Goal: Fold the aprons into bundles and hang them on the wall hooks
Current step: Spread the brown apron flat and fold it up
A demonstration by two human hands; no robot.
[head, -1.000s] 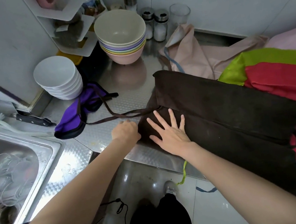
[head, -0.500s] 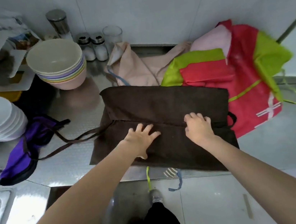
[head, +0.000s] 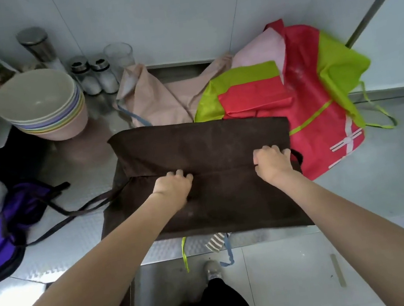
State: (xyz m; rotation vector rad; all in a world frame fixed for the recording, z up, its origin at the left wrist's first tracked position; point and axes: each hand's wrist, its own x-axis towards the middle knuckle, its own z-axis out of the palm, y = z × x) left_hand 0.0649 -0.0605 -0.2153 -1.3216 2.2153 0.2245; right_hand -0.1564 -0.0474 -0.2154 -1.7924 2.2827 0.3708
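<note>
From the head view, a brown apron (head: pixel 203 150) is seen spread flat on the steel counter (head: pixel 83 235), near its front edge. Its middle fold is gripped by the left hand (head: pixel 174 186) and the right hand (head: pixel 273 162), fingers curled into the cloth.

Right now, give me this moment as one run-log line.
phase: folding | item: brown apron on counter | left hand: grips fold edge | right hand: grips fold edge | hung: not yet
</note>
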